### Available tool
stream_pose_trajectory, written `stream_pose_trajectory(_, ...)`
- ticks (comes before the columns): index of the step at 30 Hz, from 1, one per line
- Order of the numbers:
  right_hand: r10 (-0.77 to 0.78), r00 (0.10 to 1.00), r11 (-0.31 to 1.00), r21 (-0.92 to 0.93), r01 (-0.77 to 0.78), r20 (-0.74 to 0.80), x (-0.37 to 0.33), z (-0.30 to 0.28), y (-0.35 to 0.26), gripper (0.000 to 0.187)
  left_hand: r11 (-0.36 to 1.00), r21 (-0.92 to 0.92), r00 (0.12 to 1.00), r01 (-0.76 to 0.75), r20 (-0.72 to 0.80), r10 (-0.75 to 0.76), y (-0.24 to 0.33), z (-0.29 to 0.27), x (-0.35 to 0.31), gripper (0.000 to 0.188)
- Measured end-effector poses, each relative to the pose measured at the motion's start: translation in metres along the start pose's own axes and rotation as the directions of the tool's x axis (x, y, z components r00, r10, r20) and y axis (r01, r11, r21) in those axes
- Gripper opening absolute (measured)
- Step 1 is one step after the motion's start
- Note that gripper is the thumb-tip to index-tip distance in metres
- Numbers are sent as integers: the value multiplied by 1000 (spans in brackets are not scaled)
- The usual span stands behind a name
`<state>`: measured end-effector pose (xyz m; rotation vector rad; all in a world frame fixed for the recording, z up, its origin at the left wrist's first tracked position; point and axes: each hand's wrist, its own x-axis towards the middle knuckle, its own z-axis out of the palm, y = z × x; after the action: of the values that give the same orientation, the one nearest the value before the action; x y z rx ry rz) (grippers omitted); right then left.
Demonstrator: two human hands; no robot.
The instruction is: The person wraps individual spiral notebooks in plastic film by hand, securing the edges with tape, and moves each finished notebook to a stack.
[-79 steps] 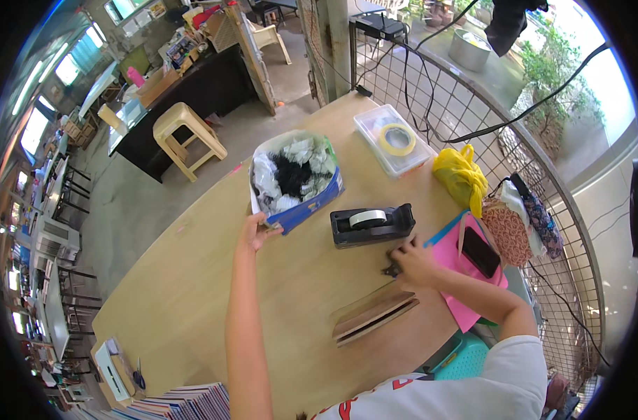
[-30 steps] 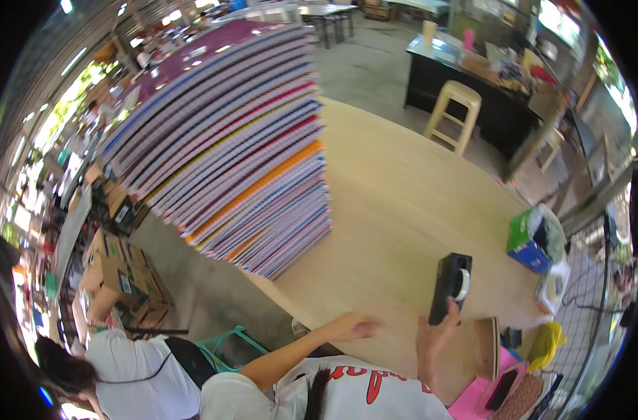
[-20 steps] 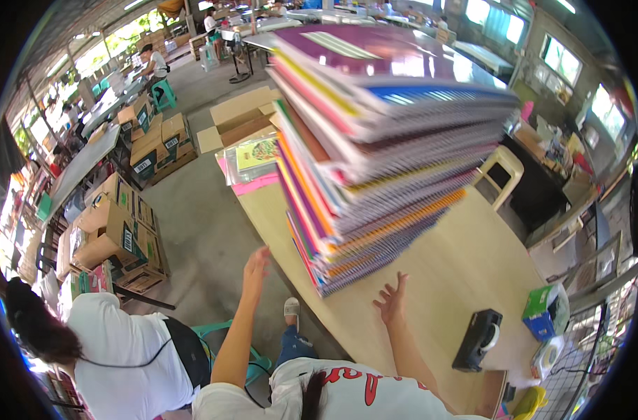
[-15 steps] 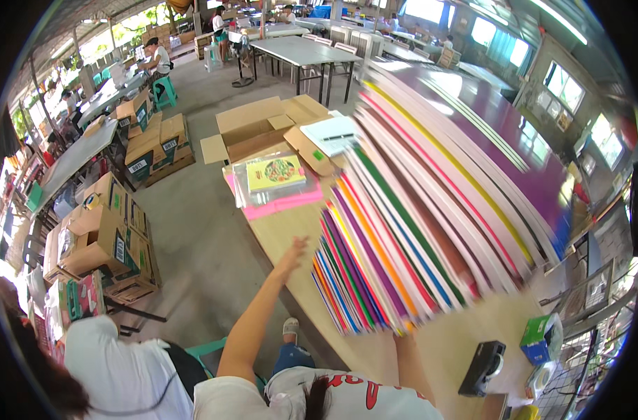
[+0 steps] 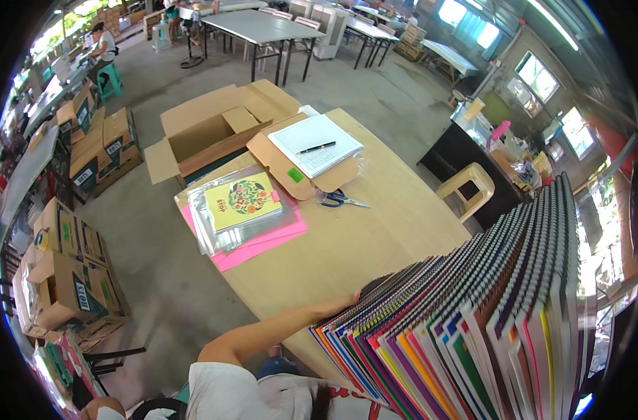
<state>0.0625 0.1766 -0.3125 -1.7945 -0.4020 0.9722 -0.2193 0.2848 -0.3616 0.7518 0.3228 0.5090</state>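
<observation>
Tall stack of spiral notebooks (image 5: 473, 322) fills the near right of the wooden table (image 5: 375, 231), spines up, leaning and running near-left to far-right. Left hand (image 5: 352, 299) reaches in from the near side and touches the stack's left end; fingers hidden behind the covers, cannot tell their spread. Right hand not visible. Pink sheets (image 5: 263, 241) and scissors (image 5: 343, 201) lie farther left.
</observation>
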Motion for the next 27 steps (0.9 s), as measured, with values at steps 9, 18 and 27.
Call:
stream_pose_trajectory(9,-12,1000,986,-168,12,0,-2,16,-12,59,970,237,974,-54,-201,103,13,-13,-7,104)
stream_pose_trajectory(18,-35,999,958,-285,42,30,0,33,-22,53,979,181,962,-96,-237,139,45,-51,-17,105)
stream_pose_trajectory(27,-47,997,925,-373,69,68,1,53,-31,48,979,172,967,-109,-208,144,80,-85,-28,111)
